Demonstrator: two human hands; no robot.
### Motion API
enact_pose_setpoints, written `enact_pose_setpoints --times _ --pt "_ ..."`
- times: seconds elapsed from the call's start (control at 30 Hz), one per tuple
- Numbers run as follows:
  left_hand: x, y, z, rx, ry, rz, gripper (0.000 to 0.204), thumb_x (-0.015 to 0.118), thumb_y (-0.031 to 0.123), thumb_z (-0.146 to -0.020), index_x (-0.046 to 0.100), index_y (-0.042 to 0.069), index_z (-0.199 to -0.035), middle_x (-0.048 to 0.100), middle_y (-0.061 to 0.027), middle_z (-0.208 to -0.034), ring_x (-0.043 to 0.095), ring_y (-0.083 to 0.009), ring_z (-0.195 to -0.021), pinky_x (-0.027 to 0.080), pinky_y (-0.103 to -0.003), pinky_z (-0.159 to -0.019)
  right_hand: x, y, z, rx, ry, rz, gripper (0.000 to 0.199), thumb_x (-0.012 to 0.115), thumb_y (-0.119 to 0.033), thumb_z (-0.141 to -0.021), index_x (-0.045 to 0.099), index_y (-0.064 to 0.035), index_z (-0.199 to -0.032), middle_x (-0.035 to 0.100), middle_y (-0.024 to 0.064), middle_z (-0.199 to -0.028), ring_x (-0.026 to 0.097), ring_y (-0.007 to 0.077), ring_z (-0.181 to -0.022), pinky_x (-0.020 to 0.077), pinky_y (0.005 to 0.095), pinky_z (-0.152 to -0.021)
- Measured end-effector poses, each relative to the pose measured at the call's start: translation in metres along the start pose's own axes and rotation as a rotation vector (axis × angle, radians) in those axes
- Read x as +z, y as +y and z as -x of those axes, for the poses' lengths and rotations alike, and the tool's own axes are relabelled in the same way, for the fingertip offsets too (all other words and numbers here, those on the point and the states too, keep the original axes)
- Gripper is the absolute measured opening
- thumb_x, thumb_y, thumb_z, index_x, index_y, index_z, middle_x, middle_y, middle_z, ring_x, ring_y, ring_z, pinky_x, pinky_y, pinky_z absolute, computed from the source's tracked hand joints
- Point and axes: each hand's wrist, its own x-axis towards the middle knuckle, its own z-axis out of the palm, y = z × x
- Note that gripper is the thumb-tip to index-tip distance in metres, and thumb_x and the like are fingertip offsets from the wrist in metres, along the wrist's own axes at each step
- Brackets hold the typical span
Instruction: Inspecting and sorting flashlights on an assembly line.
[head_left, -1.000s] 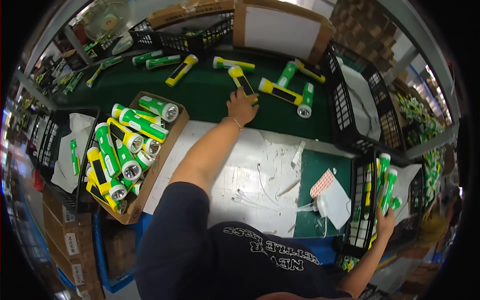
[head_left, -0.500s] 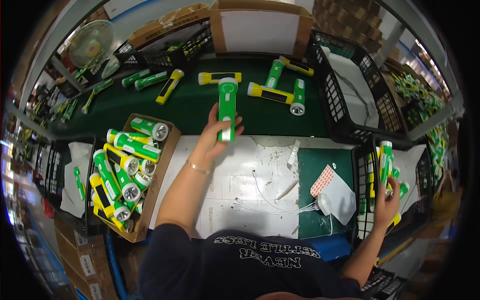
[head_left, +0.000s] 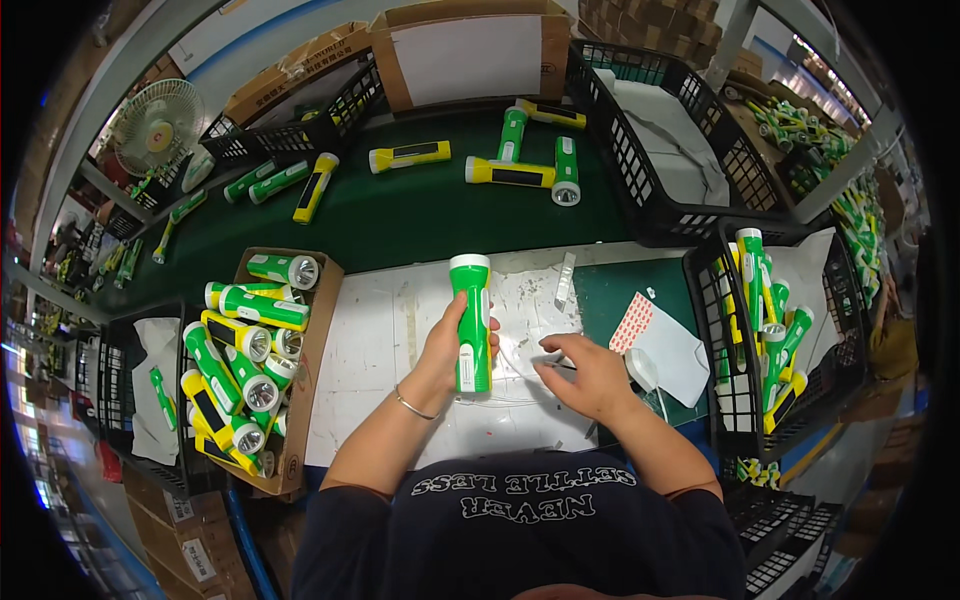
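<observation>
My left hand (head_left: 437, 352) is wrapped round a green flashlight (head_left: 472, 325), held upright over the white work surface with its white head end away from me. Just right of it hovers my right hand (head_left: 592, 378), empty, thumb and forefinger apart. Beneath that hand run thin white cables (head_left: 520, 402), partly hidden by it. They lead towards a round white piece (head_left: 641, 369) beside a white sheet (head_left: 675, 350) with a red-patterned strip.
A cardboard box (head_left: 318, 360) of green and yellow flashlights stands at left. A black crate (head_left: 738, 400) at right holds several more. Beyond, a green belt (head_left: 400, 215) carries scattered flashlights, with a paper-lined black crate (head_left: 690, 222) at its right end.
My left hand has drawn the green flashlight back from the belt to the work surface. My right hand has left the right-hand crate and come in beside it. The view has shifted slightly.
</observation>
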Motion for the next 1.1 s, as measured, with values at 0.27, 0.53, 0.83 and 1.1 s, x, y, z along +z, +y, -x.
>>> enact_pose_setpoints --times 0.27,0.53,0.83,1.1 --pt "-0.003 -0.018 -0.002 -0.092 0.04 0.057 0.045 0.042 0.05 -0.091 0.048 0.006 -0.101 0.055 -0.0082 -0.078 0.055 -0.0172 -0.061 0.048 -0.032 -0.049 0.009 0.002 0.002 -0.029 -0.041 -0.02 0.027 0.064 -0.03 -0.078 0.06 -0.009 -0.095 0.063 0.0072 -0.088 0.063 0.0251 -0.075 0.0506 0.0341 -0.063" --pt "0.008 -0.023 0.009 0.01 0.001 -0.09 0.038 0.042 0.041 -0.094 0.046 0.005 -0.105 0.058 -0.0108 -0.08 0.056 -0.0169 -0.056 0.049 -0.031 -0.048 0.021 -0.009 -0.004 -0.247 0.048 0.188 0.009 0.06 -0.017 -0.081 0.057 -0.008 -0.082 0.053 0.0075 -0.074 0.056 0.028 -0.057 0.0458 0.0354 -0.05" --pt "0.006 -0.032 0.02 0.334 -0.016 -0.445 0.04 0.034 0.044 -0.096 0.046 0.007 -0.107 0.058 -0.0088 -0.088 0.056 -0.0139 -0.07 0.049 -0.028 -0.06 0.037 -0.017 -0.003 -0.468 -0.03 0.343 0.011 0.061 -0.019 -0.076 0.054 -0.0111 -0.073 0.048 0.0049 -0.065 0.054 0.0217 -0.05 0.0433 0.0331 -0.044" --pt "0.001 -0.017 0.015 0.236 -0.03 -0.174 0.044 0.037 0.048 -0.094 0.041 0.009 -0.112 0.056 -0.0109 -0.087 0.056 -0.0154 -0.066 0.048 -0.028 -0.053 0.032 -0.03 0.019 -0.537 -0.398 0.304 0.026 0.06 -0.034 -0.079 0.05 -0.013 -0.067 0.054 0.0031 -0.064 0.057 0.0218 -0.051 0.0449 0.0343 -0.043"
